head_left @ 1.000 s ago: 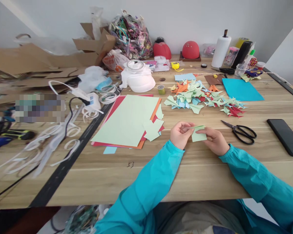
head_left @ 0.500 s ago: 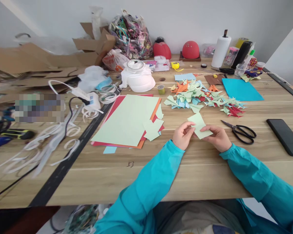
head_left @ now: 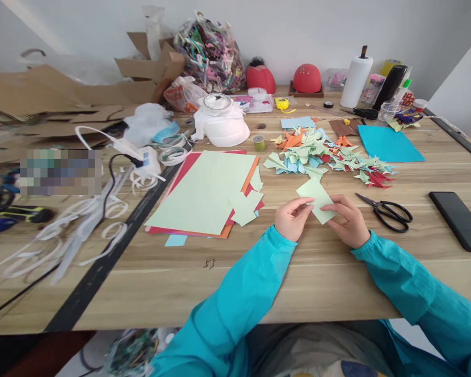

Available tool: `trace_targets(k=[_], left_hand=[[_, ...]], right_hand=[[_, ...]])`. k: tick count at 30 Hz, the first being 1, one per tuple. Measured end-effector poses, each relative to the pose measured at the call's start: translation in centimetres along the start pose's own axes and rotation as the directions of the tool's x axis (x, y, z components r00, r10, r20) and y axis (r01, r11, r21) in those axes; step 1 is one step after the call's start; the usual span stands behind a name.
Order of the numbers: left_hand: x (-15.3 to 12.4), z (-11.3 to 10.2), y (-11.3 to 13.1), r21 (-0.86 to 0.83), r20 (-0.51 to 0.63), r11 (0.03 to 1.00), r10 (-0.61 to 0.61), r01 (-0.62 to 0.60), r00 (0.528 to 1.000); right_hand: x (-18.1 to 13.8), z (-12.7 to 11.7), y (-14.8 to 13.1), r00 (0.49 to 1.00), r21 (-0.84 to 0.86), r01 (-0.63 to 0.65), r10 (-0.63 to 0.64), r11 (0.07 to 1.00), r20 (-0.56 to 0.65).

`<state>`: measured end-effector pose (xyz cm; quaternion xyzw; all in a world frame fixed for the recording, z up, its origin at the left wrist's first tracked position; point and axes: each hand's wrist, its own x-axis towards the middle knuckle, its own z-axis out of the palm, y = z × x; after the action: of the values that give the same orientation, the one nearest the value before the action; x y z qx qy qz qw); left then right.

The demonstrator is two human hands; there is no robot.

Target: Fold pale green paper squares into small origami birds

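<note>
Between my two hands is a small pale green paper square (head_left: pixel 314 199), tilted so one corner points up and away. My left hand (head_left: pixel 292 217) pinches its left edge between thumb and fingers. My right hand (head_left: pixel 348 220) grips the right edge, its fingers bent over the paper. Behind the square lies a heap of folded paper cranes (head_left: pixel 308 149) in green, orange, blue and red. Black-handled scissors (head_left: pixel 392 212) rest to the right of my right hand. Left of my left hand, small green paper pieces (head_left: pixel 246 207) overlap a stack of large coloured sheets (head_left: pixel 204 193).
A black phone (head_left: pixel 459 221) lies at the right. A bright blue sheet (head_left: pixel 390 143) sits behind the scissors. At the back stand a yellow tape measure (head_left: pixel 282 104), red pincushion (head_left: pixel 306 78) and white bottle (head_left: pixel 356 81). White straps and cables (head_left: pixel 82 225) spread across the left.
The green square has turned and shifted slightly left between my hands. My right hand's fingers have lifted and moved along its right edge. My left hand keeps its pinch.
</note>
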<state>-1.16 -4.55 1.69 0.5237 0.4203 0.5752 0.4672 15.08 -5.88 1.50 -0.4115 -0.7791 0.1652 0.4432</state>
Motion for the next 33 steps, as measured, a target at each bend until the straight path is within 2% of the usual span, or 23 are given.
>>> trace_targets(k=[5, 10, 18, 20, 23, 28, 30, 33], left_hand=[[-0.1, 0.1, 0.4, -0.024, -0.027, 0.999, -0.026, 0.026, 0.999], [-0.2, 0.3, 0.6, -0.123, 0.020, 0.988, -0.089, 0.091, 0.996], [-0.5, 0.5, 0.7, -0.011, -0.026, 0.999, -0.045, 0.045, 0.999], [-0.6, 0.5, 0.6, -0.003, -0.025, 0.999, -0.036, 0.036, 0.999], [-0.6, 0.5, 0.3, -0.021, -0.011, 0.999, -0.032, 0.032, 0.999], [-0.7, 0.6, 0.2, -0.062, 0.055, 0.997, 0.039, -0.035, 0.998], [-0.7, 0.7, 0.1, -0.110, 0.005, 0.992, 0.056, -0.056, 0.998], [-0.8, 1.0, 0.1, -0.187, -0.065, 0.982, -0.031, 0.019, 0.997]], right_hand=[[0.0, 0.1, -0.2, 0.988, 0.077, -0.140, 0.145, 0.987, -0.058], [0.1, 0.2, -0.6, 0.959, 0.283, -0.261, 0.282, 0.923, -0.033], [-0.1, 1.0, -0.4, 0.890, 0.513, -0.379, 0.454, 0.770, -0.024], [-0.1, 1.0, -0.4, 0.882, 0.563, -0.401, 0.470, 0.722, 0.026], [0.1, 0.7, -0.5, 0.879, 0.520, -0.448, 0.465, 0.728, 0.107], [0.3, 0.4, -0.7, 0.864, 0.464, -0.469, 0.499, 0.751, 0.064], [0.4, 0.4, -0.7, 0.857, 0.476, -0.474, 0.512, 0.741, 0.056], [0.4, 0.4, -0.7, 0.854, 0.498, -0.474, 0.518, 0.727, 0.056]])
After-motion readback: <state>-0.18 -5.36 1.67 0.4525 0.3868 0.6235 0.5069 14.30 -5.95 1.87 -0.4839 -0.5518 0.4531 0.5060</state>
